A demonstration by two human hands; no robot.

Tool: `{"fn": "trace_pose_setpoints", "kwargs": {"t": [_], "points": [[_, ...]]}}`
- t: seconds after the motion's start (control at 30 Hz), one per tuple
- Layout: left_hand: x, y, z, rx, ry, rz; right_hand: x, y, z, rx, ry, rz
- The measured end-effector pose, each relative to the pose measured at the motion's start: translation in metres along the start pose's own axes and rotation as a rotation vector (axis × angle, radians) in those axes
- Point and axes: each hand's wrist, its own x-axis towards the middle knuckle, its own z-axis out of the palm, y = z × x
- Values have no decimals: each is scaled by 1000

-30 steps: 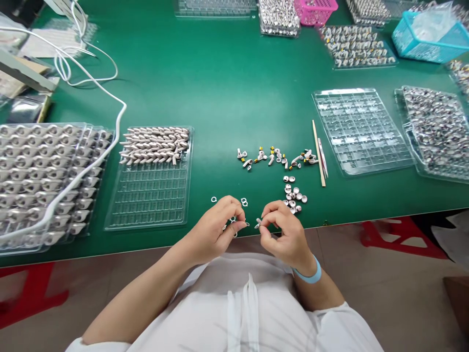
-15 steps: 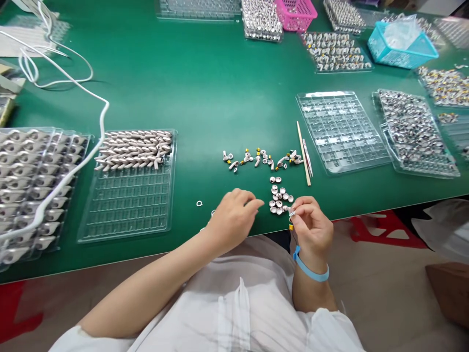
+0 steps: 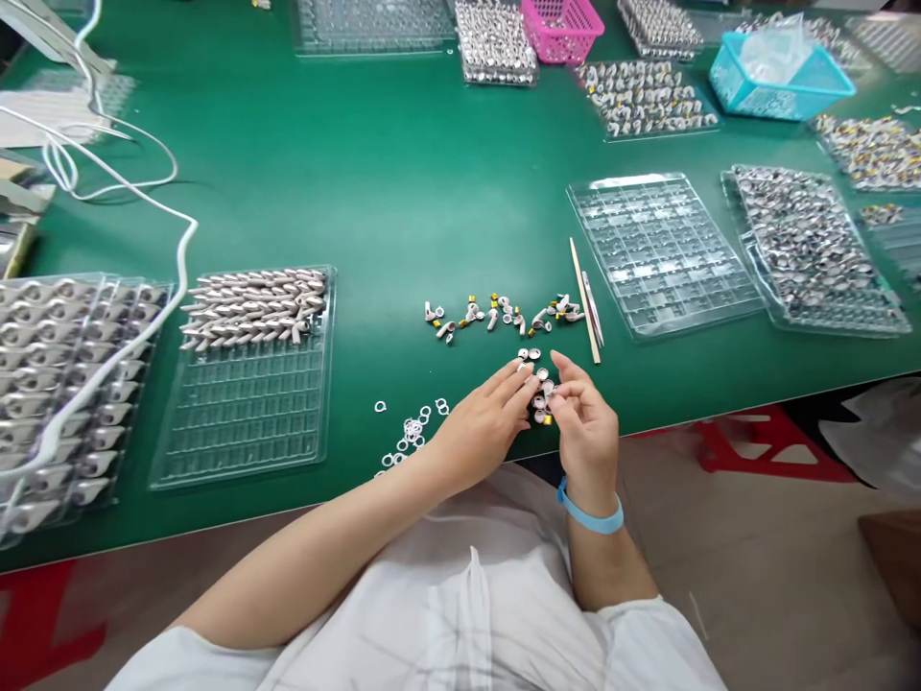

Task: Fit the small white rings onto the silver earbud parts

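My left hand [image 3: 479, 427] lies palm down with its fingers stretched out over a small cluster of round white-and-silver caps [image 3: 542, 374], its fingertips touching them. Facing it from the right, my right hand [image 3: 590, 437], with a blue wristband [image 3: 591, 516], pinches a small whitish part with a yellow tab [image 3: 548, 419] between thumb and fingers. Much of that part is hidden. Several thin white rings [image 3: 412, 430] are scattered left of my left wrist. Beyond the caps runs a loose row of grey stemmed pieces with yellow tabs [image 3: 493, 319].
A wooden stick [image 3: 584, 299] and tweezers [image 3: 594, 309] lie right of the row. Clear trays stand on both sides: one partly filled [image 3: 245, 413], one of larger grey shells [image 3: 93, 432], one transparent [image 3: 662, 259]. A white cable [image 3: 136, 345] crosses the left trays. Pink [image 3: 565, 29] and blue [image 3: 777, 82] baskets stand behind.
My left hand has moved right onto the caps, uncovering the white rings. My right hand has shifted slightly left, still pinching the small part. The view has turned slightly.
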Motion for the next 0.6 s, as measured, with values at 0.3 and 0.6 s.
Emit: {"fn": "trace_pose_setpoints", "kwargs": {"t": [0.3,0.6], "points": [[-32,-9,-22,16,131,-215,2,2,44,159,-224,51],[-39,-6,-30,9,135,-211,-4,-2,29,200,-64,-100]]}}
